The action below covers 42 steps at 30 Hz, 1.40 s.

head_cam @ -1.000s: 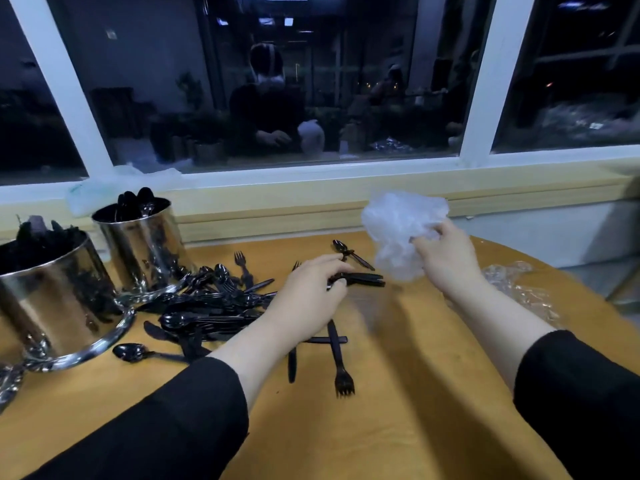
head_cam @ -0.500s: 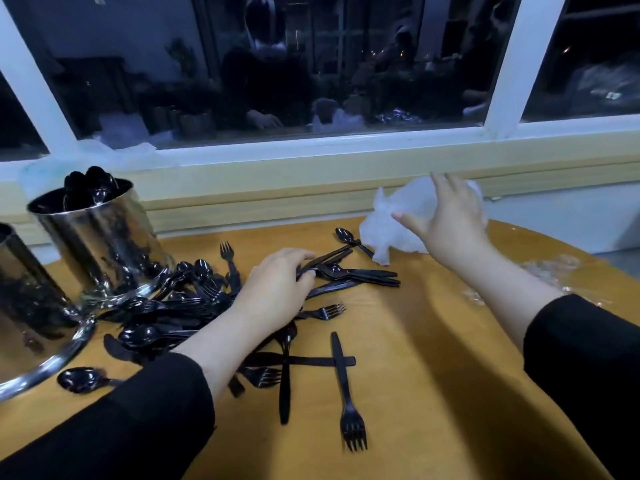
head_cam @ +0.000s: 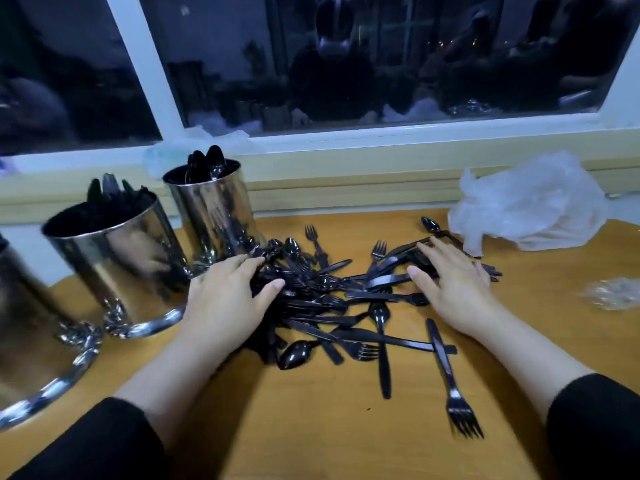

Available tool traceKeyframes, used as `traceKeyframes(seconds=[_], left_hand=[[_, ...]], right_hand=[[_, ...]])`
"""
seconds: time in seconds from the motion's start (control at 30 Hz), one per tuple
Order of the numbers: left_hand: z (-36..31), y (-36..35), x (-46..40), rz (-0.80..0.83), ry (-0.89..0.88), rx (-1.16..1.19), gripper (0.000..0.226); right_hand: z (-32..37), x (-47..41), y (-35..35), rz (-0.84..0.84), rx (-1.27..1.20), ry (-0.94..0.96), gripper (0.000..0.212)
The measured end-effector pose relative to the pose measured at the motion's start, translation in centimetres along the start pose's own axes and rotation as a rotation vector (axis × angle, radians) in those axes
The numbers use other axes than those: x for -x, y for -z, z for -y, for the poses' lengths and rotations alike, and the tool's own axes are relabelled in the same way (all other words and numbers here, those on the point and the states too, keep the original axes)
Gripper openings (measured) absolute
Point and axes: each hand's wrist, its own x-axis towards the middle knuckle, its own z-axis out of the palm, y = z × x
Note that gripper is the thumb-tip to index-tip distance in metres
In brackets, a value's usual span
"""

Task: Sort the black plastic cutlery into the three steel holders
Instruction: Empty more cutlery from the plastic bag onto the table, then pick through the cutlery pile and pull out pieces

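A pile of black plastic cutlery point(head_cam: 325, 296), forks, knives and spoons mixed, lies on the wooden table point(head_cam: 311, 427). My left hand point(head_cam: 228, 299) rests flat on the pile's left side, fingers spread. On the pile's right side my right hand point(head_cam: 453, 289) lies flat with straight fingers over several knives. Three steel holders stand at the left: the far holder point(head_cam: 214, 213) has spoons sticking out, the middle holder point(head_cam: 117, 261) is full of black cutlery, and the near holder point(head_cam: 24, 334) is cut off by the frame edge. A single fork point(head_cam: 450, 379) lies nearest me.
A crumpled white plastic bag point(head_cam: 530, 206) lies on the table at the back right, against the window sill point(head_cam: 346, 161). A clear plastic wrapper point(head_cam: 613, 292) sits at the right edge. Dark window panes reflect the room.
My right hand let go of the white plastic bag, which now lies at the back right, and came down onto the cutlery. My left hand shifted left on the pile.
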Motion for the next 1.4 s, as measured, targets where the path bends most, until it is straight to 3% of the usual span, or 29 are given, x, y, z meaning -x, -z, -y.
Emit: traceKeyframes(seconds=[0.27,0.63,1.0,1.2,1.4], left_hand=[[-0.2,-2.2,-0.7,0.087,0.05,0.115,0.085],[-2.8,-3.7,-2.8,0.184,-0.102,0.148,0.091],[-4.9,-3.7,-1.5,0.261,-0.257,0.255,0.08],[-1.6,-3.6,-3.1,-0.072,-0.108,0.388,0.087],[-1.5,-4.9,-4.2,0.067,-0.052,0.409,0.092]], right_hand=[[-0.1,-3.1,-0.5,-0.059,0.059,-0.038,0.087],[-0.8,-6.3,-0.5,0.057,0.214,-0.229,0.084],[1.0,-4.0,-1.1,0.11,0.112,0.036,0.082],[2.1,-4.5,0.0,-0.021,-0.049,0.111,0.081],[1.6,-8.9,-0.6,0.076,0.016,0.06,0.078]])
